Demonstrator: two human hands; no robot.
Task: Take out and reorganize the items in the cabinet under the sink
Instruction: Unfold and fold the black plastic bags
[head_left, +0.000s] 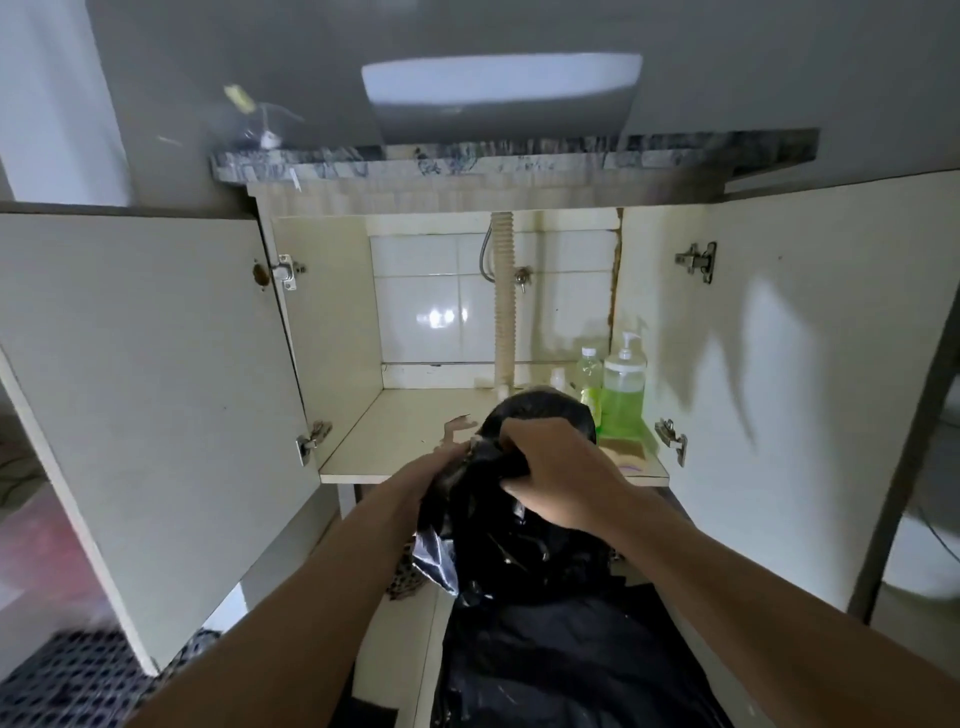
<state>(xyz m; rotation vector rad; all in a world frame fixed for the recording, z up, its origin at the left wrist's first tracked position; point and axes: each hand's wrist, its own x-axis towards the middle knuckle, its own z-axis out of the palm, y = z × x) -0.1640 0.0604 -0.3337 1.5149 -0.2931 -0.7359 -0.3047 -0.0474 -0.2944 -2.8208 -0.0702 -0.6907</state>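
The cabinet under the sink stands open, its pale shelf (405, 441) partly bare on the left. I hold a bundle of black plastic bags (498, 525) just in front of the shelf's edge. My right hand (561, 470) grips the top of the bundle from the right. My left hand (431, 465) clutches it from the left, mostly hidden behind the plastic. More black plastic (561, 670) lies on the floor below. At the shelf's right side stand a pump bottle of green liquid (623, 389), a smaller clear bottle (589, 379) and a small white bottle (558, 379).
Both cabinet doors hang wide open, the left door (156, 395) and the right door (789, 395). A ribbed drain pipe (503, 301) runs down the tiled back wall. A tan sponge (623, 448) lies by the pump bottle. Patterned cloth (78, 680) covers the floor at the lower left.
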